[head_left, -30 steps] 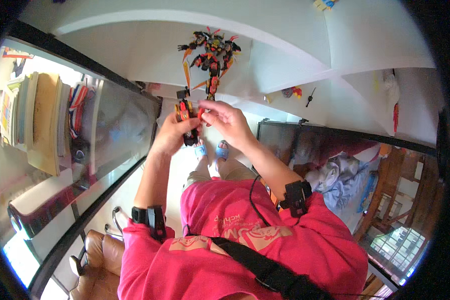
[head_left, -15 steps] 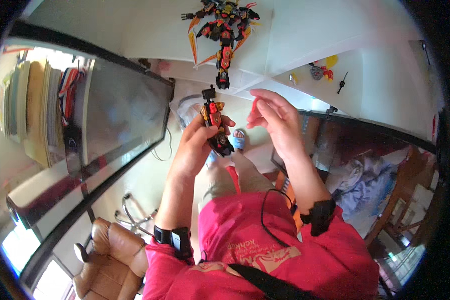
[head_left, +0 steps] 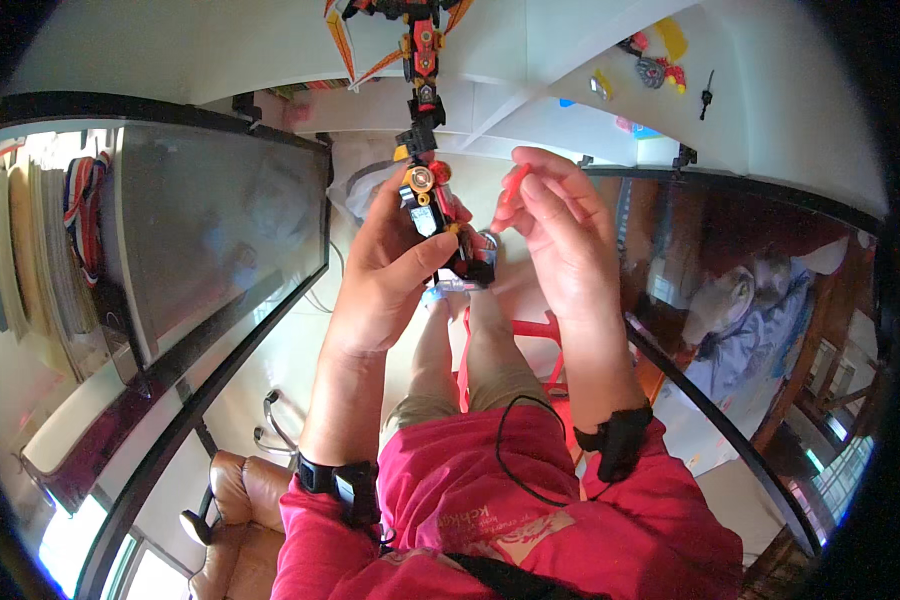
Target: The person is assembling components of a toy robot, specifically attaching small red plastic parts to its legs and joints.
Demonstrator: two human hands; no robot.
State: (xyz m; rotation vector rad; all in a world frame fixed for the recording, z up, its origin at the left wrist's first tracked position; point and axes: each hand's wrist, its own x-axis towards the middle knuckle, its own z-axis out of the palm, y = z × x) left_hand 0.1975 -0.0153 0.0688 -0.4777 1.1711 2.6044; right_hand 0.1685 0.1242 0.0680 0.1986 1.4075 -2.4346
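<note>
My left hand (head_left: pixel 370 265) is closed around a toy-brick limb (head_left: pixel 423 200) in black, red and gold. A round gold disc and a pale blue piece show on its upturned side; my fingers hide part of it. To its right, my right hand (head_left: pixel 570 240) pinches a small translucent red piece (head_left: pixel 515 190) between thumb and fingers, apart from the limb. Beyond the left hand, a larger toy-brick figure (head_left: pixel 424 55) in the same colours lies on the white surface, cut off by the upper edge. The limb's far end overlaps its lower tip in view; whether they touch I cannot tell.
On the white surface (head_left: pixel 570 40) at the right lie a yellow piece (head_left: pixel 670 38), a grey piece (head_left: pixel 651 72), a red-and-yellow piece (head_left: pixel 676 78) and a thin black piece (head_left: pixel 707 95). Dark-framed glass panels flank me. A brown chair (head_left: pixel 245 520) stands at lower left.
My left hand has turned the limb, so a different side with the round gold disc faces up. The right hand keeps its pinch on the red piece. The whole view has shifted.
</note>
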